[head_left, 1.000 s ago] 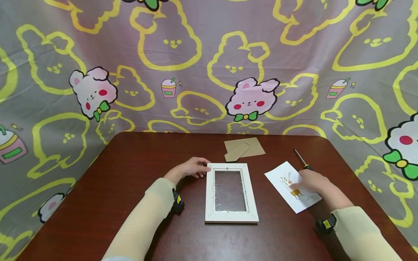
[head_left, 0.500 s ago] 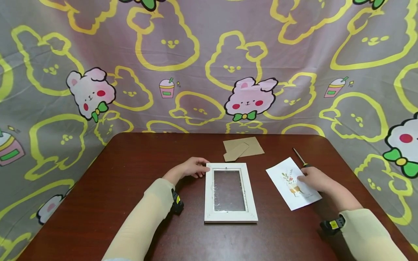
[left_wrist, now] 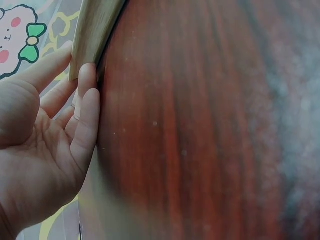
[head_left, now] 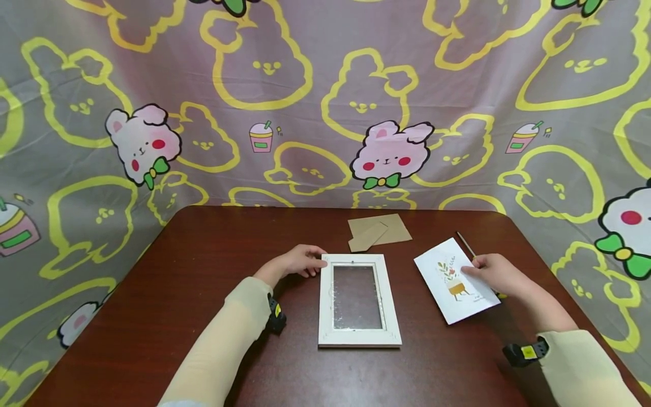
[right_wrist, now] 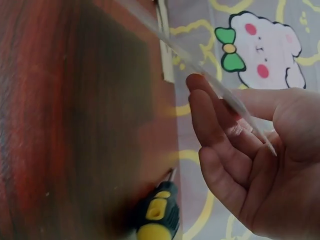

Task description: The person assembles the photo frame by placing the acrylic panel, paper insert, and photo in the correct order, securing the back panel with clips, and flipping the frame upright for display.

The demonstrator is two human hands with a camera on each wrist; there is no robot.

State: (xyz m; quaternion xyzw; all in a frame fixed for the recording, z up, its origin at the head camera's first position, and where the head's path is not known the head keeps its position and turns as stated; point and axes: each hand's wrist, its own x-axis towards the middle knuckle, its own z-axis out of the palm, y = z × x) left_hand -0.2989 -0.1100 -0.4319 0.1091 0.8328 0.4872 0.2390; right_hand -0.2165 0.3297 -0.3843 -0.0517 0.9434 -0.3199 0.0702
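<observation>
At the middle of the table, in the head view, lies a white picture frame [head_left: 325, 305] with a clear pane. My left hand [head_left: 300, 262] pinches its upper left corner, thumb on top; the left wrist view shows the frame's edge [left_wrist: 95, 37] between thumb and fingers. My right hand [head_left: 495, 273] holds a white card [head_left: 451, 285] printed with a potted plant by its right side. From the right wrist, the card [right_wrist: 197, 65] appears edge-on between thumb and fingers, raised off the table. Just beyond lies a screwdriver [right_wrist: 157, 207] with a black and yellow handle.
Behind the frame lies a brown backing board [head_left: 400, 228] with a narrow stand piece [head_left: 367, 238] on it. Patterned cloth [head_left: 305, 85] hangs close around the back and sides of the brown table [head_left: 229, 237].
The right hand has lifted the card and tilted it up, and its wrist has moved a little to the right. The left hand and the picture frame have stayed in place.
</observation>
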